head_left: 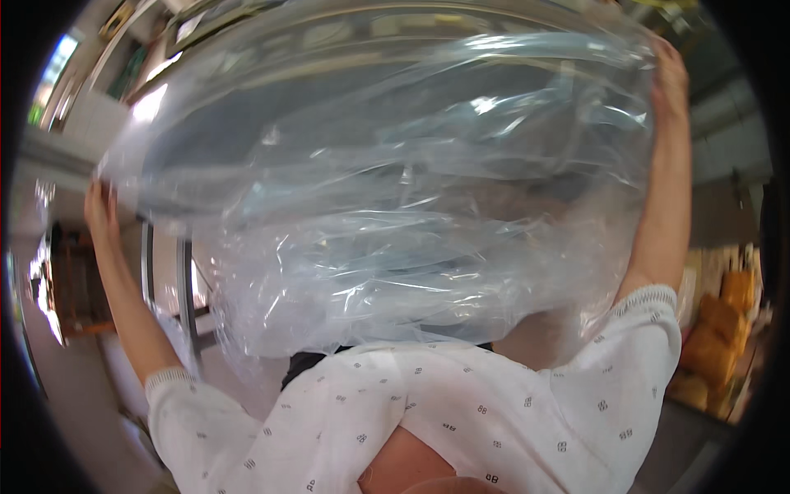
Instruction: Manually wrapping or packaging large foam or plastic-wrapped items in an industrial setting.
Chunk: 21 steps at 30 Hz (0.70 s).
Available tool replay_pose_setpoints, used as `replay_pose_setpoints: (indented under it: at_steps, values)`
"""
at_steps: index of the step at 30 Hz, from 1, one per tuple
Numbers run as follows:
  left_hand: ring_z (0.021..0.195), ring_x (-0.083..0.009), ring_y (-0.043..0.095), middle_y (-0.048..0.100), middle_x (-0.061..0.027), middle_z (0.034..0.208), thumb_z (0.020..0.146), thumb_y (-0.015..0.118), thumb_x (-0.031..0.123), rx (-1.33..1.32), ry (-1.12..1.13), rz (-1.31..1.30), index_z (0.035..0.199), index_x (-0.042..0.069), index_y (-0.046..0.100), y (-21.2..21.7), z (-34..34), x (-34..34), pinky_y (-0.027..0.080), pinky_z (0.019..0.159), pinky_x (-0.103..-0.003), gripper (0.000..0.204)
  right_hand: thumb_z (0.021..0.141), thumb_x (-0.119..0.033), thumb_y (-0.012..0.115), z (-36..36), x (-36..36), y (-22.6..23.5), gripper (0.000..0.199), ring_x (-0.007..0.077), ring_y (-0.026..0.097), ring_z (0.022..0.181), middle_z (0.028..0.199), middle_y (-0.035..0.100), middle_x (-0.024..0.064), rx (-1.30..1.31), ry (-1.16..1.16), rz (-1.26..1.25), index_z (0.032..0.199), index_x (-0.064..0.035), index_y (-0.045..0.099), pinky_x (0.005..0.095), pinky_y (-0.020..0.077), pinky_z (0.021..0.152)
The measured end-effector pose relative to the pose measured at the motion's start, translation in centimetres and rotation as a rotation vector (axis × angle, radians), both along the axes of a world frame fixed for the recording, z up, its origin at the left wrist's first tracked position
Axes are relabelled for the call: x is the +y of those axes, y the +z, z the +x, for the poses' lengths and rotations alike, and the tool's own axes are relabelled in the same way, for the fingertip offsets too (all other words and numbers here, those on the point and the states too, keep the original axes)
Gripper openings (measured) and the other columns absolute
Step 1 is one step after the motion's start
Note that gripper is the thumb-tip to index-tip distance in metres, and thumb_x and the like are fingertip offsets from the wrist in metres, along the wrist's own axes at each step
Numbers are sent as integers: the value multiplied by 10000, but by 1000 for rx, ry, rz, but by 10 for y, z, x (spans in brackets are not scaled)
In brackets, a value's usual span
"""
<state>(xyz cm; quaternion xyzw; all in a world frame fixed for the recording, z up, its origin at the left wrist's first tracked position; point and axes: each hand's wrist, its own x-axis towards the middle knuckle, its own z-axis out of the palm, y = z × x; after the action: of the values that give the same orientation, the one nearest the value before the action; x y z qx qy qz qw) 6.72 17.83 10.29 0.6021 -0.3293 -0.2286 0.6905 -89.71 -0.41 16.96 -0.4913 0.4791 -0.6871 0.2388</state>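
**Clear plastic sheet held spread at arm's length**

While both arms reach up and apart in the head view, a large clear plastic bag (395, 189) hangs stretched between them and fills most of the picture. The left hand (100, 206) is closed on the bag's left edge, fingers pinching the film. The right hand (671, 78) grips the upper right corner, high in the frame, fingers curled over the plastic. The film is crumpled and folded in its lower half, smoother and taut along the top, and its bottom edge hangs just above the white patterned shirt (461, 412) with short sleeves. Behind the left forearm stand grey metal bars (185, 288). At the right rim lie yellow-orange packages (724, 329), blurred and well apart from the bag
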Motion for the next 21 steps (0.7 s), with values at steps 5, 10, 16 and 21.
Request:
replay_pose_setpoints:
  at_steps: [5, 10, 16, 21]
  values:
    - [851, -300, 550, 598, -188, 914, 874, 428, 287, -959, 384, 362, 986, -12, 570, -30, -121, -108, 445, 751, -379, 349, 849, -186, 547, -84, -53, -87, 239, 174, 565, 836, 910, 594, 66, 774, -413, 161, 1012, -11, 539, 292, 451, 762]
    - [732, -175, 612, 655, -69, 779, 787, 610, 286, -653, 342, 125, 884, 37, 661, -89, -149, -146, 462, 698, -293, 272, 848, -187, 578, -129, -72, -199, 205, 133, 555, 839, 906, 600, 33, 433, -252, 115, 977, -27, 569, 255, 439, 765]
    - [641, -92, 564, 628, -6, 708, 753, 647, 243, -426, 211, 106, 857, 42, 681, -99, -124, -163, 441, 609, -245, 228, 855, -199, 595, -115, -93, -201, 222, 116, 535, 812, 891, 597, 20, 584, -134, 176, 970, -10, 576, 242, 426, 754]
    - [607, -99, 565, 626, -9, 695, 729, 641, 253, -449, 253, 136, 850, 43, 685, -97, -136, -178, 436, 591, -243, 246, 848, -218, 607, -126, -99, -195, 250, 114, 517, 791, 880, 593, 19, 612, -188, 236, 967, 0, 581, 236, 414, 747]
